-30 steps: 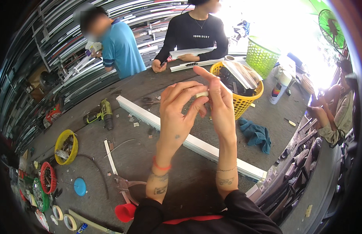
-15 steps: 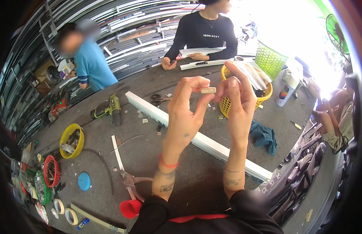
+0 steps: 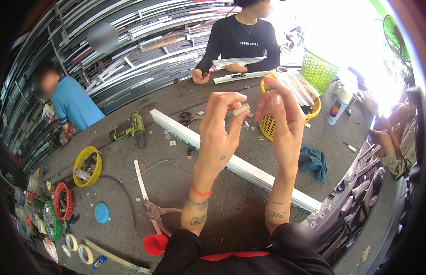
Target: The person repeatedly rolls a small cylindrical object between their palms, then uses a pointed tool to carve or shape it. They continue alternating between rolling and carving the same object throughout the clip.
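Observation:
Between the thumb and fingers of my left hand (image 3: 222, 120) is pinched a small cream-coloured piece (image 3: 241, 109), short and roughly cylindrical; its exact kind I cannot make out. My right hand (image 3: 285, 114) is raised just to the right of it, fingers apart and holding nothing that shows. Both hands are above the workbench, over a long white profile bar (image 3: 249, 173) that runs diagonally beneath my forearms. Behind my right hand stands a yellow basket (image 3: 268, 127) with pale strips in it.
A green drill (image 3: 137, 130), scissors (image 3: 189, 118), a teal cloth (image 3: 313, 162) and a spray can (image 3: 339, 107) lie or stand about the bench. Small baskets (image 3: 88, 166) and tape rolls (image 3: 85, 253) are at the left. Across the bench a person in black (image 3: 245, 41) handles white profiles.
My right fingers have drawn away from the small piece, which now tilts in my left hand. The person in blue has moved left and bent lower.

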Demonstrator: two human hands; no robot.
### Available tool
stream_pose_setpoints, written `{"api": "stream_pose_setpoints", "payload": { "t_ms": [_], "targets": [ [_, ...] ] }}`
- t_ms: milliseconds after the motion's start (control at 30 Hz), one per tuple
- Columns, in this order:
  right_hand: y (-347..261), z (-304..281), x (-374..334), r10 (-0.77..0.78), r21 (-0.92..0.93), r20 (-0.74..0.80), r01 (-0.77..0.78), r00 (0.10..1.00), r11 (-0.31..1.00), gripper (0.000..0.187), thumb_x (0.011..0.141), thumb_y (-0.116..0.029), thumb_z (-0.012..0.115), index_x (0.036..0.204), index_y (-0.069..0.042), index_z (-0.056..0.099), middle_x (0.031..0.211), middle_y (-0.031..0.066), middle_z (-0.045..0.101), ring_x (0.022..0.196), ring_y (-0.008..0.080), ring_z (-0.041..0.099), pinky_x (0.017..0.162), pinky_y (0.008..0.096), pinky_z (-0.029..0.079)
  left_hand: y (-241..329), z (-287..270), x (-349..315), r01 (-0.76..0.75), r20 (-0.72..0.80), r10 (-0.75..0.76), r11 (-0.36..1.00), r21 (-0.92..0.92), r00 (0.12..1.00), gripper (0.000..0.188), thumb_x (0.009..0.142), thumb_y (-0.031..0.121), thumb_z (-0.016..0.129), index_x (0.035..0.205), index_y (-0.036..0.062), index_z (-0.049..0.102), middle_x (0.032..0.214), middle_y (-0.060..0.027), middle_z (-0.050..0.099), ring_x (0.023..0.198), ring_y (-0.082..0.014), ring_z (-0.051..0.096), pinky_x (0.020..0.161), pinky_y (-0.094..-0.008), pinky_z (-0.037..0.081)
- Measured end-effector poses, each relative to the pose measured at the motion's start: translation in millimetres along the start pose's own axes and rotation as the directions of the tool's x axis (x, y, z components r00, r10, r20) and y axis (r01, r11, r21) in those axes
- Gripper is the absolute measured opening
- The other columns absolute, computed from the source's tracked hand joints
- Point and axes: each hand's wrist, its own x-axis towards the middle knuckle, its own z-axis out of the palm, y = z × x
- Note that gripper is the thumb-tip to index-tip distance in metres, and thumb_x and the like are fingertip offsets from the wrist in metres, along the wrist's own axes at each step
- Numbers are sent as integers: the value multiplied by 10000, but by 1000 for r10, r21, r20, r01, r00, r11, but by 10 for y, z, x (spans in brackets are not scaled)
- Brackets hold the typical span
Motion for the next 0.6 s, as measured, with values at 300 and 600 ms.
{"api": "stream_pose_setpoints", "payload": {
  "t_ms": [300,600],
  "targets": [
    [119,-121,86,65,442,-70,-28,995,897,621,1002,-480,267,1346,23,389,1060,125,583,1005,227,565,850,343,452,-29,77,-4,-2,-111,-12,992,-125,994,46,844,24,649,873,3,620,794,-61,553,616,-124,580,549,-253,457],
    [142,-148,140,135,941,240,-265,961,212,769,956,-569,257,1453,6,147,1498,257,163,1403,353,164,1140,474,194,72,125,-104,48,101,-39,994,-93,994,255,960,138,506,836,-51,625,704,-56,549,599,-100,530,558,-244,428]
  ]
}}
